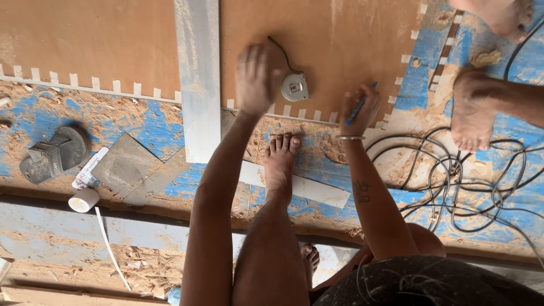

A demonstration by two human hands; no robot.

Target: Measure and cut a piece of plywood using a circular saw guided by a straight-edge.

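My left hand (258,76) lies palm down with fingers spread on a brown plywood board (340,39), just left of a small grey tape measure (295,87) resting on the board near its notched white edge. My right hand (361,109) grips a blue pencil (358,106) at the board's lower right edge; a metal bangle circles that wrist. My bare foot (281,161) stands on the blue, sawdust-covered floor below the board. A long grey metal straightedge (198,79) lies across the board to the left of my left hand.
Another person's bare feet (473,110) stand at the upper right beside a tangle of black cable (464,181). A grey sandal (54,154), a white tape roll (84,199) and a grey sheet offcut (127,164) lie at the left. A white strip (306,188) rests under my leg.
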